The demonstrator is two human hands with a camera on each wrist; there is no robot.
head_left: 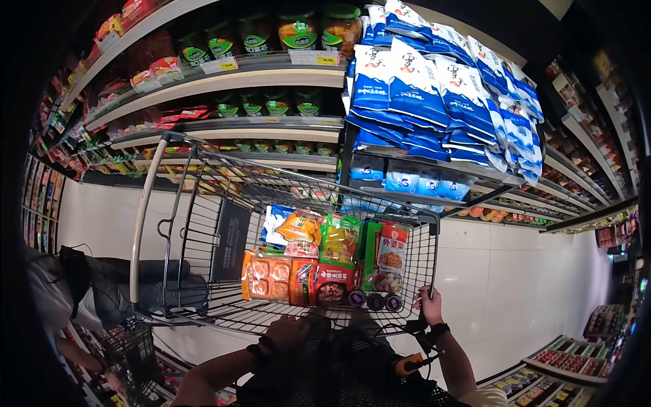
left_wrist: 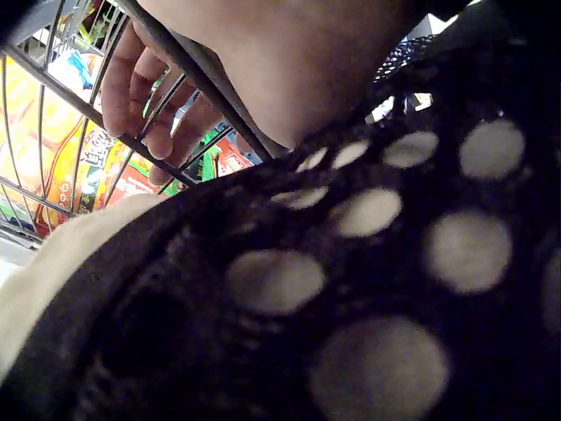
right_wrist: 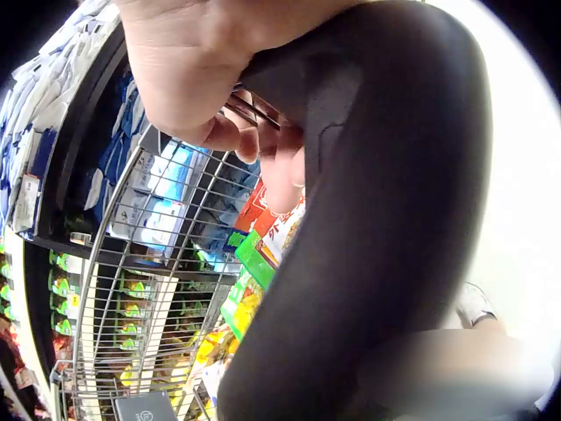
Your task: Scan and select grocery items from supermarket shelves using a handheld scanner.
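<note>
A wire shopping cart (head_left: pixel 178 203) stands in front of me in a shop aisle. It holds several packets, among them an orange pack (head_left: pixel 268 277), a green bag (head_left: pixel 339 237) and a red-and-green box (head_left: pixel 392 251). My left hand (head_left: pixel 285 332) grips the cart's near end; in the left wrist view its fingers (left_wrist: pixel 131 88) curl round the wire bars. My right hand (head_left: pixel 428 305) holds the right end of the cart's near edge, and in the right wrist view it (right_wrist: pixel 219 96) wraps round the black handle (right_wrist: pixel 394 219).
Ahead, shelves carry stacked blue bags (head_left: pixel 434 95) and jars with green labels (head_left: pixel 298 30). Another person (head_left: pixel 102 285) crouches at the left beside a shelf. A low display of goods (head_left: pixel 576 359) stands at the lower right. White floor (head_left: pixel 515 285) lies right of the cart.
</note>
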